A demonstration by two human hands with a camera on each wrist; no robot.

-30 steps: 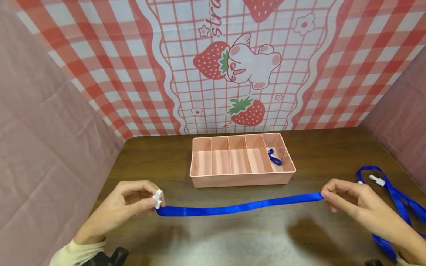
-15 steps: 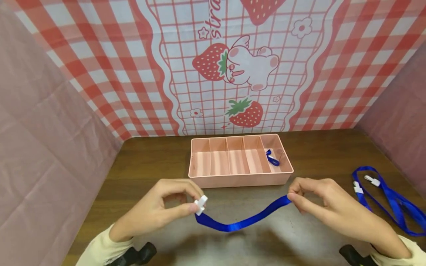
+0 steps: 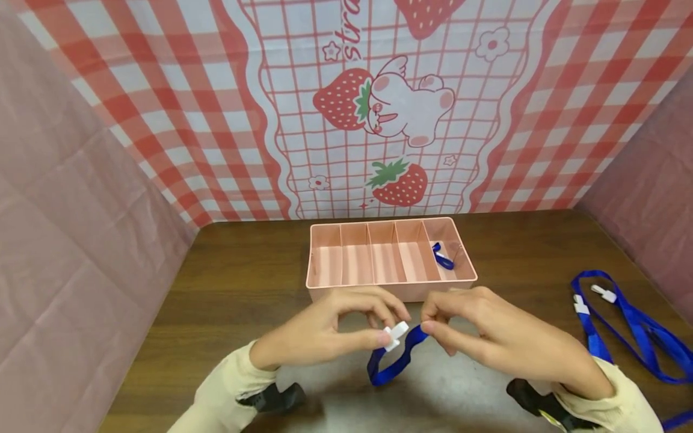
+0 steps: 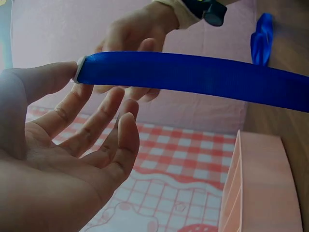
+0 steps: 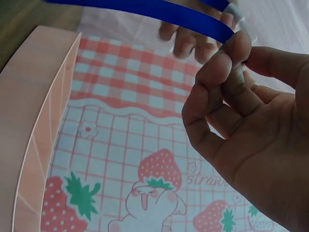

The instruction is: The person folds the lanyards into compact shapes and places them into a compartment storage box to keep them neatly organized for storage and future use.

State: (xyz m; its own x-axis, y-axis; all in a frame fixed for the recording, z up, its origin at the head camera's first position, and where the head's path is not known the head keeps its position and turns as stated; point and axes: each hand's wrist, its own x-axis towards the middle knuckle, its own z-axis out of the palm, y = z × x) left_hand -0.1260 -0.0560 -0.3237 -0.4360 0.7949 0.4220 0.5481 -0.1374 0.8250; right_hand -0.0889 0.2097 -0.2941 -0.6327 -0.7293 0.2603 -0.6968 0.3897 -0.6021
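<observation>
Over the front of the table, my left hand (image 3: 330, 331) pinches the white plastic clip (image 3: 396, 335) of a blue lanyard (image 3: 385, 375) between thumb and forefinger. My right hand (image 3: 495, 340) pinches the far end of the strap, and the fingertips of both hands are close together. Between them the strap sags in a loop. In the left wrist view the flat blue strap (image 4: 183, 75) stretches away from the left thumb, the other left fingers spread below it. In the right wrist view the strap (image 5: 169, 14) runs to the right thumb and fingertips.
A pink box (image 3: 354, 261) with several compartments stands just behind the hands. Its rightmost compartment holds a small blue folded strap (image 3: 445, 263). More blue lanyard strap (image 3: 632, 310) with white clips (image 3: 603, 293) lies on the table (image 3: 233, 270) at the right. A strawberry-print cloth (image 3: 403, 183) hangs behind.
Both hands have moved toward each other, the left going right and the right going left. The lanyard, stretched nearly straight before, now droops in a loop between them.
</observation>
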